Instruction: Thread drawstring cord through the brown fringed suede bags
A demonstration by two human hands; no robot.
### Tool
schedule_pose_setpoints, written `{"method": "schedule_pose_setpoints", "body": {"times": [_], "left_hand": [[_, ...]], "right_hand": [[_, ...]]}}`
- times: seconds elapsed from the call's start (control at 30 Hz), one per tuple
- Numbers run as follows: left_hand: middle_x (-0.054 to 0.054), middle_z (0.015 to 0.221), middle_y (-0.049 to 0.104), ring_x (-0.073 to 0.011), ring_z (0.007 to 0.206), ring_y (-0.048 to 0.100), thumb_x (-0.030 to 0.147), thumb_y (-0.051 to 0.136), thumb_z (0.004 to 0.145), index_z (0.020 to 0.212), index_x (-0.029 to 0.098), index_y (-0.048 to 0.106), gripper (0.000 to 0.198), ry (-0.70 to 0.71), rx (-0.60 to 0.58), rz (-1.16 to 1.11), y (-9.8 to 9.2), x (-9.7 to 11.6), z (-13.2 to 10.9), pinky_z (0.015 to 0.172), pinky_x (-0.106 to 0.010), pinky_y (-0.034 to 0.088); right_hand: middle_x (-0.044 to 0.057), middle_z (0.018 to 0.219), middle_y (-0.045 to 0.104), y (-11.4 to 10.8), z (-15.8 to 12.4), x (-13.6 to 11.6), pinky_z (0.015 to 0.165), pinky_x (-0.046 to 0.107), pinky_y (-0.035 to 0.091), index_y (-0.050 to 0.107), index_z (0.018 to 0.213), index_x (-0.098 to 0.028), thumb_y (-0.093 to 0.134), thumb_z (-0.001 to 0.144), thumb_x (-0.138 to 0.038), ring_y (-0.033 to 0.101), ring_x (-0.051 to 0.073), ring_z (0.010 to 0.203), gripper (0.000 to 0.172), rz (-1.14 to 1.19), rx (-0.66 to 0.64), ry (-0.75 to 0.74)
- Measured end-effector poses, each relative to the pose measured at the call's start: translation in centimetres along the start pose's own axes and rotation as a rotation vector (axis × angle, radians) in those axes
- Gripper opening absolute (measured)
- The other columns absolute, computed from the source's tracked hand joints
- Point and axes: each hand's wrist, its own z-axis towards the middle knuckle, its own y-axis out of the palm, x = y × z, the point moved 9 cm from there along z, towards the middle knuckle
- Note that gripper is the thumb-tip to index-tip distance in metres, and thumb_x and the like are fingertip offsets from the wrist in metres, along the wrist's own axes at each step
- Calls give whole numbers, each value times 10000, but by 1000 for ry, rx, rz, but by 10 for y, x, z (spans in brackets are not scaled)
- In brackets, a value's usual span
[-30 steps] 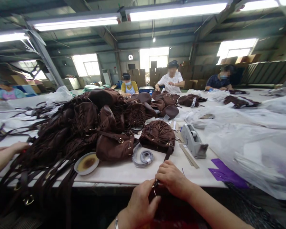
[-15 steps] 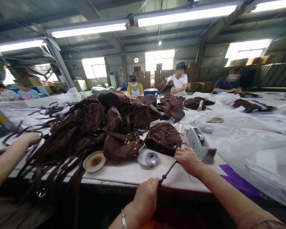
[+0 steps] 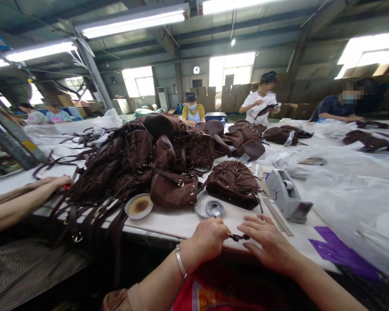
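Near the front table edge, my left hand (image 3: 209, 237) is closed on a dark brown drawstring cord (image 3: 238, 237). A short length of the cord, with what looks like a knot or slider, shows between my hands. My right hand (image 3: 266, 237) is open at the cord's other end, its fingers stretched out and apart from the thumb. Just beyond my hands sits a brown fringed bag (image 3: 231, 183) with small metal eyelets. Whether the cord runs into this bag is hidden by my right hand.
A coil of grey cord (image 3: 215, 209), a dish of yellowish-brown stuff (image 3: 138, 206) and a smooth brown bag (image 3: 173, 190) lie nearby. At right stand a grey tape dispenser (image 3: 287, 196), purple sheet (image 3: 345, 252) and clear plastic (image 3: 350, 190). A neighbour's arm (image 3: 29, 203) reaches in at left.
My right hand has come from the bag's edge toward my left hand and its fingers have spread. My left hand has risen. The view has shifted, and a co-worker at the back lifts a brown piece.
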Motion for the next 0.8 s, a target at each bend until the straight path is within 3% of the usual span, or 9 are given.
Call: {"method": "schedule_pose_setpoints", "body": {"times": [0.17,0.37,0.5,0.6,0.7,0.8], "left_hand": [[-66,891,692,-182,862,616,255,634,904,896,197,775,153,-25,105,-84,31,-21,16,781,-274,472],[-81,864,651,-206,843,591,284,679,859,792,190,749,135,-85,231,-27,50,-32,13,750,-308,472],[-80,824,635,-217,822,600,273,653,862,747,183,701,154,-116,237,-15,45,-29,14,745,-320,488],[-87,874,639,-226,831,611,188,580,870,845,187,680,103,-120,300,-39,34,-22,8,742,-329,504],[-92,904,637,-221,827,619,120,527,859,1000,193,666,212,-44,363,-115,21,-10,4,727,-322,511],[-79,868,635,-206,806,620,134,501,900,1001,198,661,200,62,371,-192,10,1,12,711,-303,508]], "right_hand": [[64,946,720,35,6,1,811,330,481,722,997,-238,488,979,-239,657,196,875,235,174,-52,49],[60,956,682,52,5,13,809,333,495,710,1032,-271,559,929,-269,636,216,906,183,180,-52,58],[54,868,652,54,7,18,766,332,473,696,923,-240,529,954,-284,613,205,830,176,100,8,113],[61,826,629,51,6,28,765,343,443,663,835,-212,478,975,-254,593,210,815,236,38,96,180],[62,833,622,45,2,41,781,350,415,642,823,-202,499,945,-201,577,219,840,189,-2,181,265],[50,861,624,41,2,50,785,339,400,640,844,-208,526,916,-182,567,218,871,137,14,206,301]]}}
